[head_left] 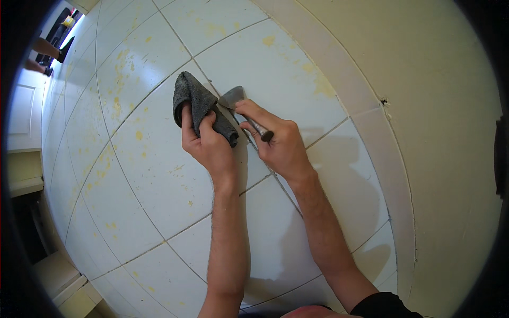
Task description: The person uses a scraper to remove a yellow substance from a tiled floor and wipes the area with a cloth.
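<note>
My left hand [205, 143] is closed on a folded dark grey cloth [194, 95], fingers tucked under its fold and thumb on top. To its right, my right hand [278, 140] grips a scraper [233, 97] with a wide metal blade and a dark handle. The blade sits close to the cloth's right edge; whether the two touch I cannot tell. Both hands are low over the white tiled floor [159, 196], near a dark grout line. Part of the handle is hidden by my right fingers.
Yellowish stains [119, 74] mark the tiles on the left and at the far side. A tile skirting [371, 122] and a cream wall [445, 159] bound the floor on the right. At the far left stand another person's legs [46, 50], beside a white door [25, 114].
</note>
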Action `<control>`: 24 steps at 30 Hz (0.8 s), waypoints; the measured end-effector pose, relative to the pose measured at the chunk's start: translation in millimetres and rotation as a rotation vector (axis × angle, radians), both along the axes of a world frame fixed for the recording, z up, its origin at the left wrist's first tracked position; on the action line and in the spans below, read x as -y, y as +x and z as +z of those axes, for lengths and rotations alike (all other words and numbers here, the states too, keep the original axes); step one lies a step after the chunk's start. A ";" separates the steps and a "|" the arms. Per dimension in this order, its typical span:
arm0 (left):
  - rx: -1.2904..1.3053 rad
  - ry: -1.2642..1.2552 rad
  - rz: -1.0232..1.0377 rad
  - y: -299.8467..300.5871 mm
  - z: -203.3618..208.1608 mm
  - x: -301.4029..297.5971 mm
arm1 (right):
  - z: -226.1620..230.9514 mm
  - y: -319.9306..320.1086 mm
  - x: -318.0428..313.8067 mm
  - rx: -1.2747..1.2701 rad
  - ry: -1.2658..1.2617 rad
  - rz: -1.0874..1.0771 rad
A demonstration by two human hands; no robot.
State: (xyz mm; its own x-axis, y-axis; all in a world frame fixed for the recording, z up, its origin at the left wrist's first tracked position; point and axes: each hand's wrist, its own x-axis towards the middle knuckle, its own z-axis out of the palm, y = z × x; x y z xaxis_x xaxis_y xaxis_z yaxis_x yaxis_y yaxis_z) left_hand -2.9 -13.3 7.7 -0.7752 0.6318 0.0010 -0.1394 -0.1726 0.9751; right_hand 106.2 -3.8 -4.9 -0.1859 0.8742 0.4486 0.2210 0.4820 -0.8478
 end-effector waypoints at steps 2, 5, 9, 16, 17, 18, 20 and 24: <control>0.018 -0.014 -0.010 -0.5 1.0 0.9 | 4.7 0.1 1.1 0.099 -0.016 0.007; -0.026 -0.021 -0.004 -3.2 -0.8 1.0 | 6.7 -1.3 1.5 0.087 -0.010 -0.029; 0.007 -0.012 -0.010 0.1 1.7 0.6 | 3.0 0.6 0.5 0.158 0.073 -0.059; 0.007 -0.023 -0.011 0.9 -1.3 0.5 | -1.5 13.3 -0.6 0.084 0.139 -0.167; -0.017 -0.032 -0.014 0.4 -2.4 0.4 | -1.8 13.9 -1.0 0.060 0.144 -0.172; -0.015 -0.034 -0.020 -0.1 -2.5 0.2 | -2.2 13.1 -0.8 0.062 0.143 -0.177; -0.005 -0.023 -0.010 -1.0 -1.6 -0.1 | -3.2 9.9 -0.8 0.061 0.187 -0.189; 0.001 -0.020 -0.031 2.4 -0.9 -1.0 | -5.3 12.9 -2.5 0.014 0.193 -0.213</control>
State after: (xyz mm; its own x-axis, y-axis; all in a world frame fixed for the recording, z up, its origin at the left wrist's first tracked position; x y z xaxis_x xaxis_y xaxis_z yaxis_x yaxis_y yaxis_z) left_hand -0.5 -12.2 6.7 -0.7550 0.6556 -0.0125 -0.1450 -0.1484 0.9782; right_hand 119.1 -1.3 -10.2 -0.0142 0.7929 0.6092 0.3457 0.5755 -0.7411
